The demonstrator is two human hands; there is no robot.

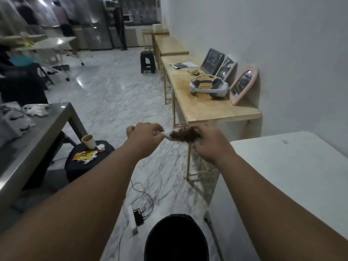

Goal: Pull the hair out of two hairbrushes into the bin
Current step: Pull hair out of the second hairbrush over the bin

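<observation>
I hold a pale blue hairbrush (pixel 168 135) out in front of me at arm's length. My left hand (pixel 144 136) is closed around its handle. A clump of brown hair (pixel 183 136) sits tangled in the bristles, and the fingers of my right hand (pixel 209 143) pinch that clump. A black bin (pixel 176 240) stands on the floor below, near the bottom edge of the view, its mouth dark. A second hairbrush is not in sight.
A white table (pixel 293 178) is at my right, a steel table (pixel 37 134) at my left. A wooden bench (pixel 207 102) along the wall holds a headset and mirrors. Cables and a power strip (pixel 134 215) lie on the marble floor. A black bag with a cup (pixel 88 159) stands left.
</observation>
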